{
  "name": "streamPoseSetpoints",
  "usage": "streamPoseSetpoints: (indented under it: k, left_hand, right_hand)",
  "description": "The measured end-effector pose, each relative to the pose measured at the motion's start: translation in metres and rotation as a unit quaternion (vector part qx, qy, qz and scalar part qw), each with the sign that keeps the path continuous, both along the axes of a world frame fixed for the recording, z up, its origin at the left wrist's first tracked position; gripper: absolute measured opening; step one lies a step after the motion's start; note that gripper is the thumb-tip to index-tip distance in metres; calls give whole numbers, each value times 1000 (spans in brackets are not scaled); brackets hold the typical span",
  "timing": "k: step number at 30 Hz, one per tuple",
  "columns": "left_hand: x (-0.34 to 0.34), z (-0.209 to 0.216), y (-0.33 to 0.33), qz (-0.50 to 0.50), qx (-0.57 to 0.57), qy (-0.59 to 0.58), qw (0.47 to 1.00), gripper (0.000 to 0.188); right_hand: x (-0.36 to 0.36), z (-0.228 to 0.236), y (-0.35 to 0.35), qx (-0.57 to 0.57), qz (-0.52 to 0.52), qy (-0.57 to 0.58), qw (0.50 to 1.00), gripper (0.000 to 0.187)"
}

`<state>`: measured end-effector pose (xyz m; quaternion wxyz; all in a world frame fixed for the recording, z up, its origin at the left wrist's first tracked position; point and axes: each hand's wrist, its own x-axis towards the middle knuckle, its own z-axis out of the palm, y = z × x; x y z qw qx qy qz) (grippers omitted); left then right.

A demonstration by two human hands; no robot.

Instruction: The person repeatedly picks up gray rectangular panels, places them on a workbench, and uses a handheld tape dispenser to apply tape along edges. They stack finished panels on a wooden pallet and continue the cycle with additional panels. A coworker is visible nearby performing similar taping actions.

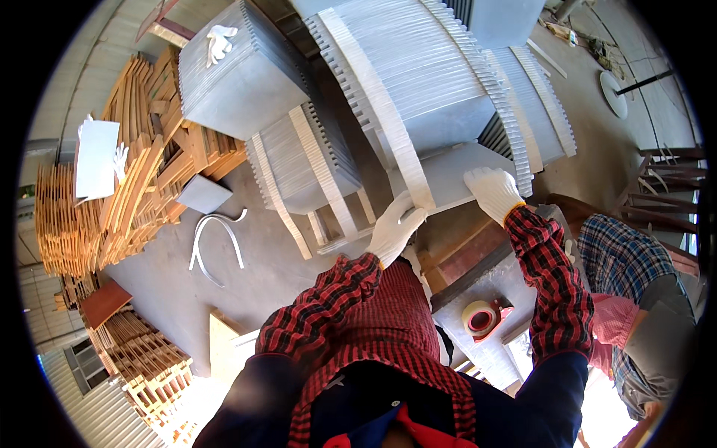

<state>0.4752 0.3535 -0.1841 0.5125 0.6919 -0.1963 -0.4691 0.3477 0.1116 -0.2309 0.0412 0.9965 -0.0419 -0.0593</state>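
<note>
A flat grey panel lies at the near end of a large stack of grey panels, its face turned up towards me. My left hand, in a white knitted glove, is closed at the panel's near left corner, beside the lower end of a pale ribbed strip. At the right corner, my gloved right hand has its fingers over the panel's edge. The undersides of both grips are hidden.
A tape dispenser sits on a worktable near my right arm. Another person is at the right. More grey stacks and wooden frames stand left, with a white strip on the floor.
</note>
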Motion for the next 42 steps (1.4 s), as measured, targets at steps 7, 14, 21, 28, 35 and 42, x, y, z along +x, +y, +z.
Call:
streamPoseSetpoints:
  k: [7, 14, 21, 28, 35, 42]
  left_hand:
    - [33, 11, 80, 96, 6, 52, 994, 42]
    - [70, -15, 240, 345, -138, 159, 915, 54]
    - [42, -133, 404, 383, 124, 314, 860, 68]
    - [66, -109, 389, 302, 33, 370, 878, 76]
    - [64, -92, 342, 73, 173, 83, 979, 77]
    - [5, -103, 313, -91, 179, -5, 980, 80]
  right_hand:
    - [57, 82, 74, 40, 35, 203, 978, 19]
    - [109, 129, 205, 154, 26, 281, 947, 38]
    - [113, 153, 322, 437, -222, 262, 831, 49]
    - [10, 109, 393, 716, -490, -14, 497, 31]
    - [-98, 25, 480, 615, -641, -285, 360, 35]
    - [-179, -19, 505, 623, -671, -295, 274, 36]
